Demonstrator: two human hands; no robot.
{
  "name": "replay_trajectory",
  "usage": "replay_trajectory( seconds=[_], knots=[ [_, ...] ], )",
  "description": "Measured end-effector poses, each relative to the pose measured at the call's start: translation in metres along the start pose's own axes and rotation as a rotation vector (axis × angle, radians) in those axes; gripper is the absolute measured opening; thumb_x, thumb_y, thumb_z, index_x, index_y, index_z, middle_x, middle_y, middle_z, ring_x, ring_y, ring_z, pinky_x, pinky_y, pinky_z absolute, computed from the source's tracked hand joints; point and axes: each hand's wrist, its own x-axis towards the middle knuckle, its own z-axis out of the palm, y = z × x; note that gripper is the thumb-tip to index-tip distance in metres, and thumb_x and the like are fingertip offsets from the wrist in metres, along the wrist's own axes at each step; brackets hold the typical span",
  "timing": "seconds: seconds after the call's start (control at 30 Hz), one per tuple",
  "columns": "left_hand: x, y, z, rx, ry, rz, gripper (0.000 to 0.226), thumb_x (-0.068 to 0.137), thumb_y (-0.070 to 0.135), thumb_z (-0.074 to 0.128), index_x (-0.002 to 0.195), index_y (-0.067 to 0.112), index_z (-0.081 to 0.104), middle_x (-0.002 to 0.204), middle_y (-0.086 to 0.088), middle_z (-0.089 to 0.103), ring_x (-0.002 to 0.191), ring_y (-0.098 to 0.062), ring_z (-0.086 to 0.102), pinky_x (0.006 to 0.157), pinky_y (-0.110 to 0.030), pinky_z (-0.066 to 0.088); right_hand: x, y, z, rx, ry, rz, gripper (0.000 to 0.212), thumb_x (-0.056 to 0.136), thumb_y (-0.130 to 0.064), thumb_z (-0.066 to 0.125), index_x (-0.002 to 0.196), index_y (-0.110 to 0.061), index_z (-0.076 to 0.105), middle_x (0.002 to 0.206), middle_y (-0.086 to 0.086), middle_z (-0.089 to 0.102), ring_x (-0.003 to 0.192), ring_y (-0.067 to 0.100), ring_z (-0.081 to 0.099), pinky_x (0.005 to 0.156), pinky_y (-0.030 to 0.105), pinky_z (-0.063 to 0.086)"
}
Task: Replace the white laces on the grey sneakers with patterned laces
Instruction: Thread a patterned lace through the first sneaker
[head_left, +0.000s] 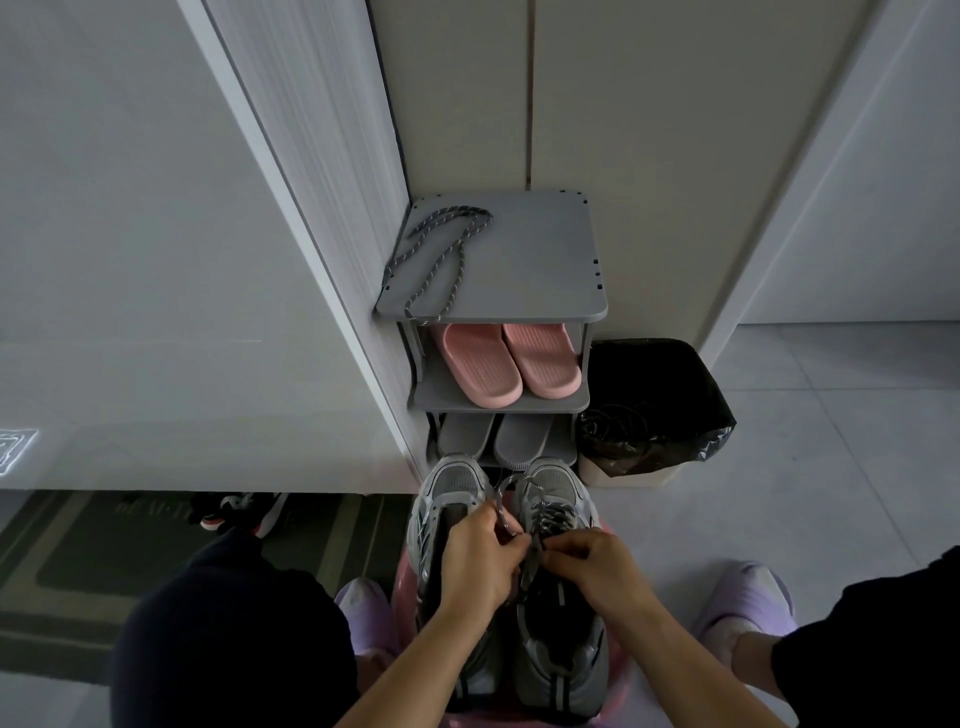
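Observation:
Two grey sneakers stand side by side on a pink stool (402, 587) between my knees. The left sneaker (447, 493) has no lace. The right sneaker (558, 499) carries a patterned grey-and-white lace (550, 514) across its lower eyelets. My left hand (475, 564) pinches one end of that lace, which loops up over the gap between the shoes. My right hand (589, 564) pinches the lace at the right sneaker's upper eyelets. A second patterned lace (441, 254) lies loose on the top of the grey shoe rack (530, 260). No white laces are in view.
The rack stands straight ahead against the wall, with pink slippers (506, 364) on its middle shelf and grey slippers (493, 441) below. A bin with a black bag (654, 405) sits to its right. A dark mat (104, 566) and some shoes lie at left.

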Motion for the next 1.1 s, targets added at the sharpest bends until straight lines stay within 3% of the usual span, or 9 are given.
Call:
replay_trajectory(
  seconds=[0.13,0.3,0.37,0.47,0.6,0.8,0.93,1.07,1.1],
  knots=[
    [0.003,0.0,0.0,0.039,-0.075,-0.028,0.021,0.081,0.019,0.067,0.067,0.026,0.053,0.065,0.001,0.061,0.061,-0.016,0.062,0.067,-0.032,0.053,0.002,0.003,-0.003,-0.1,-0.006,-0.055,0.014,0.082,-0.002,0.063,0.083,-0.011,0.073,0.065,-0.02,0.062,0.058,-0.015,0.057,0.06,0.002,0.041],
    [0.003,-0.001,0.002,-0.038,-0.156,-0.075,0.014,0.084,0.023,0.065,0.078,0.025,0.053,0.074,-0.001,0.064,0.063,-0.016,0.063,0.063,-0.034,0.054,0.004,0.002,-0.004,-0.325,-0.043,-0.167,0.02,0.078,-0.004,0.066,0.069,-0.022,0.063,0.047,-0.012,0.052,0.05,-0.005,0.052,0.05,0.01,0.036],
    [0.0,0.001,0.004,-0.107,-0.209,-0.09,0.018,0.083,0.029,0.066,0.091,0.022,0.052,0.082,0.002,0.063,0.064,-0.012,0.06,0.055,-0.025,0.049,0.003,0.002,-0.004,-0.322,-0.025,-0.205,0.023,0.079,-0.004,0.066,0.065,-0.022,0.063,0.048,-0.011,0.053,0.053,-0.007,0.054,0.052,0.01,0.037],
    [-0.002,0.0,0.007,-0.129,-0.208,-0.11,0.026,0.082,0.024,0.066,0.098,0.02,0.046,0.086,0.0,0.06,0.064,-0.011,0.058,0.051,-0.018,0.042,0.0,0.001,-0.006,-0.238,0.013,-0.212,0.014,0.078,-0.003,0.067,0.069,-0.013,0.07,0.053,-0.006,0.055,0.055,-0.009,0.054,0.055,0.011,0.04],
    [-0.001,0.0,0.008,-0.181,-0.153,-0.124,0.028,0.079,0.014,0.065,0.086,0.025,0.04,0.085,-0.005,0.06,0.06,-0.014,0.057,0.047,-0.021,0.043,-0.001,0.002,-0.017,-0.151,0.066,-0.154,0.029,0.076,0.0,0.068,0.058,-0.021,0.06,0.058,-0.005,0.053,0.054,-0.005,0.052,0.055,0.01,0.038],
    [-0.005,0.001,0.004,-0.252,-0.16,-0.138,0.032,0.082,0.01,0.064,0.104,0.013,0.04,0.089,-0.001,0.058,0.047,-0.007,0.052,0.041,-0.014,0.039,0.005,0.017,-0.101,0.422,0.382,0.09,0.018,0.087,0.005,0.052,0.074,-0.004,0.06,0.07,0.007,0.051,0.054,0.008,0.046,0.055,0.019,0.044],
    [-0.006,0.002,0.004,-0.191,-0.189,-0.117,0.025,0.084,0.012,0.063,0.099,0.018,0.043,0.087,0.002,0.057,0.048,-0.005,0.052,0.049,-0.013,0.044,0.008,0.027,-0.126,0.577,0.534,0.176,0.012,0.09,-0.002,0.052,0.081,-0.005,0.059,0.067,0.004,0.042,0.047,0.006,0.039,0.042,0.009,0.043],
    [-0.013,0.009,-0.003,0.074,-0.22,-0.074,0.036,0.084,0.035,0.063,0.105,0.018,0.039,0.089,0.007,0.052,0.07,-0.009,0.054,0.064,-0.024,0.045,0.007,0.025,-0.078,0.434,0.31,0.212,0.004,0.091,-0.009,0.055,0.095,-0.007,0.056,0.074,0.006,0.048,0.056,0.014,0.042,0.053,0.022,0.041],
    [-0.017,0.01,-0.004,0.235,-0.246,-0.045,0.043,0.082,0.044,0.063,0.105,0.018,0.038,0.092,0.006,0.054,0.078,-0.012,0.056,0.067,-0.026,0.044,0.007,0.027,-0.065,0.328,0.297,0.168,0.015,0.09,-0.007,0.056,0.105,-0.008,0.053,0.08,0.008,0.05,0.059,0.016,0.044,0.058,0.024,0.04]
  ],
)
